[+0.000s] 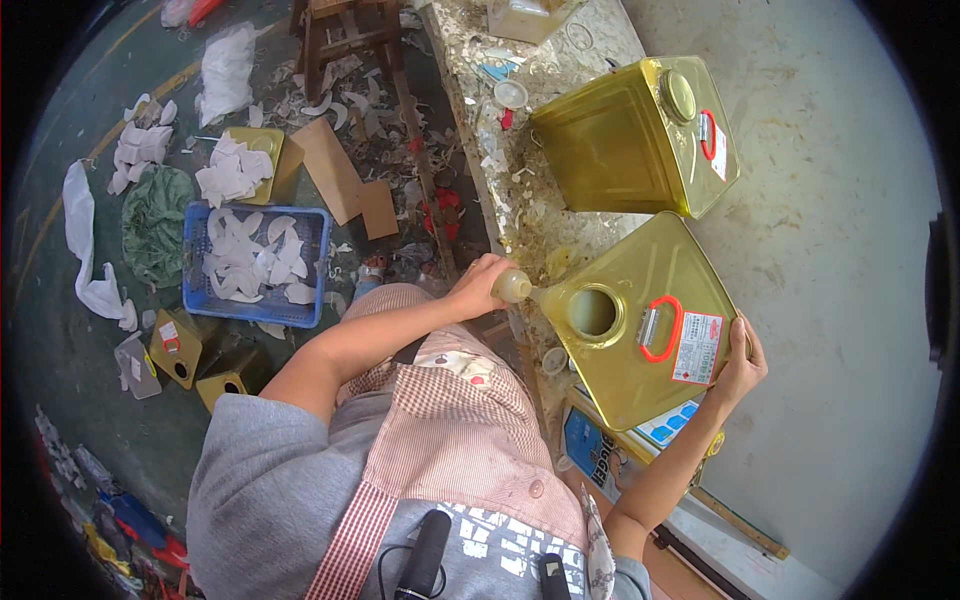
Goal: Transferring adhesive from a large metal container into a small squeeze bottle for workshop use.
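A square yellow metal can (640,325) lies tilted on the workbench, its round opening facing up and a red-rimmed handle beside it. My right hand (738,365) grips the can's right edge. My left hand (478,287) holds a small pale bottle (512,287) with its tip at the can's corner next to the opening. A second, closed yellow can (632,140) stands just behind the first on the bench.
The stained workbench (520,190) carries scraps and a plastic container at the back. On the floor to the left sit a blue crate (258,262) of white pieces, smaller yellow cans (178,348), cardboard, a green bag and a wooden stool (345,35).
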Tool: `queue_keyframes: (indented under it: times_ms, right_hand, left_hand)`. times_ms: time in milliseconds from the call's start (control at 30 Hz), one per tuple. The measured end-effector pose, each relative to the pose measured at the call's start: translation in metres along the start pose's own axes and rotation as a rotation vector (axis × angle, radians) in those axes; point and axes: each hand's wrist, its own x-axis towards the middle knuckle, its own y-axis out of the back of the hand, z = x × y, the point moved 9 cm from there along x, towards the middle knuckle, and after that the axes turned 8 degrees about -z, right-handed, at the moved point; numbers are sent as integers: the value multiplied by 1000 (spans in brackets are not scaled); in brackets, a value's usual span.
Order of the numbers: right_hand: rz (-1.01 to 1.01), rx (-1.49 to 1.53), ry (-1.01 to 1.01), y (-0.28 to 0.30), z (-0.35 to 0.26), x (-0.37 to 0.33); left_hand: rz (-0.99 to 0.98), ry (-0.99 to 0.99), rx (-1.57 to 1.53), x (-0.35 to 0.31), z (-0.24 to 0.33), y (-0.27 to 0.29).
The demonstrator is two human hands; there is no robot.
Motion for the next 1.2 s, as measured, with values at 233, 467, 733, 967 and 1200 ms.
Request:
queue_keyframes:
  times_ms: [233, 467, 733, 967, 1200]
  right_hand:
    - [12, -8, 4, 2, 3, 1]
    - [7, 3, -8, 2, 2, -1]
    - [8, 8, -5, 5, 6, 0]
    - [6, 6, -10, 3, 3, -2]
    - [23, -8, -2, 5, 4, -2]
  left_hand:
    - [1, 11, 14, 0, -1, 0]
    - [-5, 13, 14, 0, -1, 0]
    - [-28, 32, 20, -1, -2, -1]
    - [-18, 42, 12, -2, -3, 0]
    - [-22, 62, 10, -2, -5, 0]
